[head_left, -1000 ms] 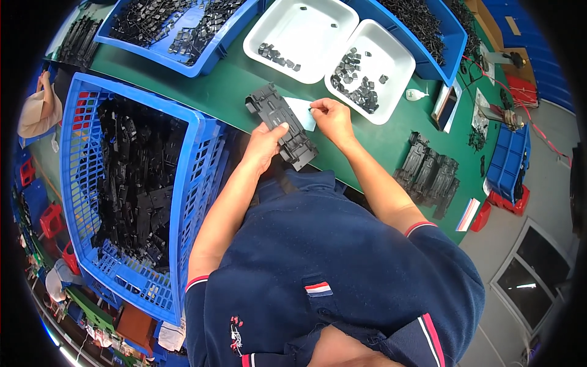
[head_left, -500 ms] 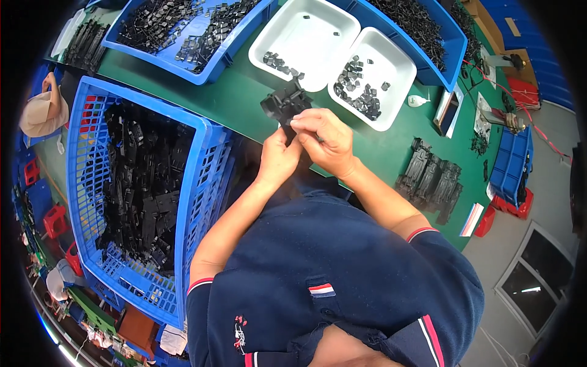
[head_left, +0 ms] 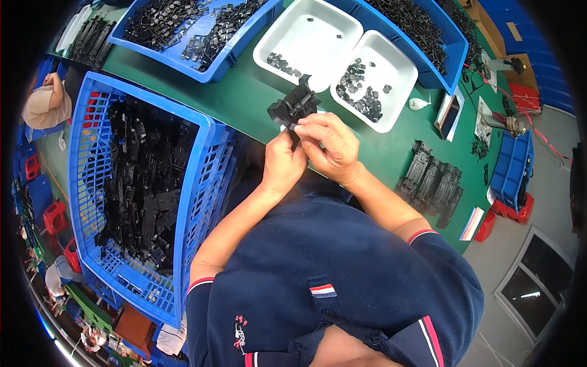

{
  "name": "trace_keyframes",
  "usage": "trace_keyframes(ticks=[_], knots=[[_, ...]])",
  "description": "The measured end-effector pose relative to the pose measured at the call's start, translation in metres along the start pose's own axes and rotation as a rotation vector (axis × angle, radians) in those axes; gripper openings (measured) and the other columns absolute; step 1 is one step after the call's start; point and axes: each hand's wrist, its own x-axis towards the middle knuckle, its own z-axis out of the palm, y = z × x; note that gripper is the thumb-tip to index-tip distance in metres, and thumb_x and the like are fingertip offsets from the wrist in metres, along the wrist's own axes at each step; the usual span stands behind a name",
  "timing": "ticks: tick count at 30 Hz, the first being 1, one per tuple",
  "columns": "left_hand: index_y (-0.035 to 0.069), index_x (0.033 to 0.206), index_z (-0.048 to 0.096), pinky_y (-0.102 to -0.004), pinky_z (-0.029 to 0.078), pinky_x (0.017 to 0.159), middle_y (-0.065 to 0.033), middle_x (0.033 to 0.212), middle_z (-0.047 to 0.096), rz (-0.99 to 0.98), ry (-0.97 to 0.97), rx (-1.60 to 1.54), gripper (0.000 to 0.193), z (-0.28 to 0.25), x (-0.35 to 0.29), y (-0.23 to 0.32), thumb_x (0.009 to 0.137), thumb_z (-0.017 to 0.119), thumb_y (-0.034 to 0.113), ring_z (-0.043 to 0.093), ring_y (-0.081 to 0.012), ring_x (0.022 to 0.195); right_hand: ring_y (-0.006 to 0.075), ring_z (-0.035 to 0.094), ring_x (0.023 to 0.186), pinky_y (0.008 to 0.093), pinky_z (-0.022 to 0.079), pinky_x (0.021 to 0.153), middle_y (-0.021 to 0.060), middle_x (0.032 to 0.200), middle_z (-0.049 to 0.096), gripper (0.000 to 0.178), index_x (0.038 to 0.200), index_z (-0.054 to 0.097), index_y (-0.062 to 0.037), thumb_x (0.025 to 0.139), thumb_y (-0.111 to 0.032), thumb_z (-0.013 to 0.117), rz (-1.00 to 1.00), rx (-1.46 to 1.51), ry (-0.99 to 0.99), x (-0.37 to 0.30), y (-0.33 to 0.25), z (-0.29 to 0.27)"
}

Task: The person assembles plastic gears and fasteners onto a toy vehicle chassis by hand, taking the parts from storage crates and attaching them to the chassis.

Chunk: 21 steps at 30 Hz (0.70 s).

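A black moulded plastic part (head_left: 295,105) with an uneven, jointed outline is held up over the near edge of the green table. My left hand (head_left: 282,160) is closed round its lower end. My right hand (head_left: 330,142) has its fingers pinched against the part's near right side; whether a smaller piece sits between the fingertips is hidden. Just beyond the part are two white trays, the left one (head_left: 292,25) and the right one (head_left: 400,73), both holding small black pieces (head_left: 370,105).
On my left stands a blue crate (head_left: 199,177) full of black plastic parts (head_left: 147,183). Blue bins of small black pieces, one at far left (head_left: 211,74) and one at far right (head_left: 454,67), line the table. Several long black parts (head_left: 430,177) lie right, near a small white bottle (head_left: 419,103).
Both hands and the black part have shifted slightly right within the picture, and the part appears turned a little. The grip of both hands stays much the same.
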Motion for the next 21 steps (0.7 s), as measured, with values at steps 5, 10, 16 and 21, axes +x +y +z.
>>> trace_keyframes(ticks=[5,10,16,21], knots=[[-0.001,0.095,0.059,-0.0383,0.050,0.067,-0.0210,0.086,0.064,0.053,0.010,0.046,0.014,0.0002,-0.0010,0.0009,0.084,0.056,0.006,0.064,-0.0385,0.080,0.0223,0.062,0.072,0.0289,0.050,0.061,0.0110,0.088,0.065,0.027,0.090,0.065,-0.0038,0.066,0.008,0.068,-0.004,-0.022,0.009,0.0004,-0.0038,-0.0017],[-0.002,0.093,0.058,-0.0391,0.050,0.067,-0.0208,0.085,0.063,0.055,0.001,0.066,0.012,0.0001,-0.0025,0.0003,0.083,0.056,0.004,0.063,-0.0386,0.079,0.0222,0.062,0.071,0.0287,0.050,0.060,0.0108,0.088,0.065,0.028,0.090,0.066,-0.0041,0.065,0.008,0.068,-0.014,-0.033,0.014,-0.0005,-0.0035,-0.0028],[-0.002,0.091,0.057,-0.0397,0.050,0.066,-0.0210,0.085,0.062,0.094,0.021,0.075,0.010,0.0013,-0.0037,0.0006,0.082,0.055,0.001,0.061,-0.0396,0.078,0.0223,0.062,0.071,0.0286,0.050,0.060,0.0106,0.088,0.065,0.029,0.091,0.065,-0.0041,0.064,0.009,0.068,-0.032,-0.024,0.012,-0.0011,-0.0035,-0.0034],[-0.003,0.090,0.057,-0.0405,0.049,0.065,-0.0207,0.082,0.060,0.110,0.023,0.136,0.010,0.0009,-0.0035,0.0008,0.081,0.055,0.000,0.060,-0.0404,0.076,0.0226,0.062,0.070,0.0288,0.050,0.059,0.0108,0.087,0.064,0.031,0.091,0.065,-0.0039,0.063,0.010,0.068,-0.049,-0.022,0.016,-0.0011,-0.0039,-0.0037]])
